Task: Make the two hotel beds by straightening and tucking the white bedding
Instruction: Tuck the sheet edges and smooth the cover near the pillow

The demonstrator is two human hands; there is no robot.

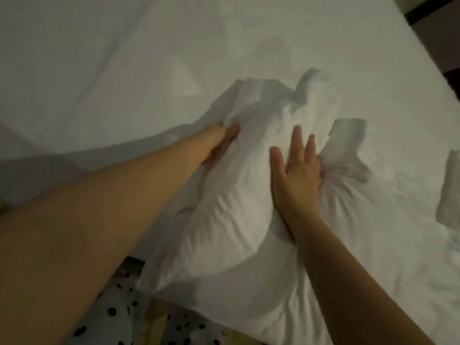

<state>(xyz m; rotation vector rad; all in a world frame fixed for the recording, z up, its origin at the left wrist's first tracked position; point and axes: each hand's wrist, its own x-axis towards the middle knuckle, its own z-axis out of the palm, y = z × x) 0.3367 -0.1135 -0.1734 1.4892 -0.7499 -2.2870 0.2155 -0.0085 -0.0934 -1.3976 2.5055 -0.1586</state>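
White bedding (231, 220): a soft, puffy mound of cloth, bunched and deeply creased, lying at the near edge of the bed between the two hands. Whether it is a pillow or gathered duvet cannot be told.
Left hand (219, 143): at the mound's left flank, its fingers curled and sunk into a fold, gripping the cloth. The fingertips are hidden in the fabric.
Right hand (296, 170): laid flat on the mound's upper right, with fingers straight and slightly spread and the palm pressing down. It holds nothing.
Pleats (348, 175): tight gathers just beside the right hand's little-finger edge, fanning away to the right.
Ridge (271, 95): a crumpled peak of cloth just beyond the left hand's grip, sharp-folded and shadowed.
Bed sheet (99, 58): smooth, flat and white, spreading beyond both hands, with long shallow wrinkles to the left of the grip.
Dotted fabric (117, 312): white with black spots, under the left forearm and nearer the person than the grip.
Dark strip (438, 11): past the bed's far right edge, well apart from both hands.
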